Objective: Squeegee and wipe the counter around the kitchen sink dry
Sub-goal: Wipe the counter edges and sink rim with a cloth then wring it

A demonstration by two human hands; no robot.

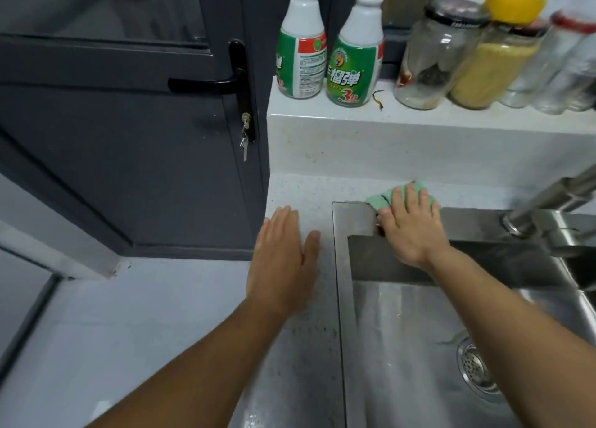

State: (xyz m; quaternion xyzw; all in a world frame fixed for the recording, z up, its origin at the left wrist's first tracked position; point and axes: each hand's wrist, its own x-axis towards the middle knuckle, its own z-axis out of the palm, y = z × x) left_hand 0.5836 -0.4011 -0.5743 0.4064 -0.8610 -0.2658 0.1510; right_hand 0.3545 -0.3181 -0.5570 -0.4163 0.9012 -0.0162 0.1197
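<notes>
A steel sink is set into a pale speckled counter. My right hand presses a light green cloth flat on the sink's back left corner, where the rim meets the counter; most of the cloth is hidden under the palm and fingers. My left hand lies flat, fingers together and thumb apart, on the narrow counter strip left of the sink, holding nothing. No squeegee is in view.
A steel faucet rises at the sink's back right. On the raised ledge behind stand two green-and-white bottles and several glass jars. A dark grey door with a black handle borders the counter's left end. The drain sits in the basin.
</notes>
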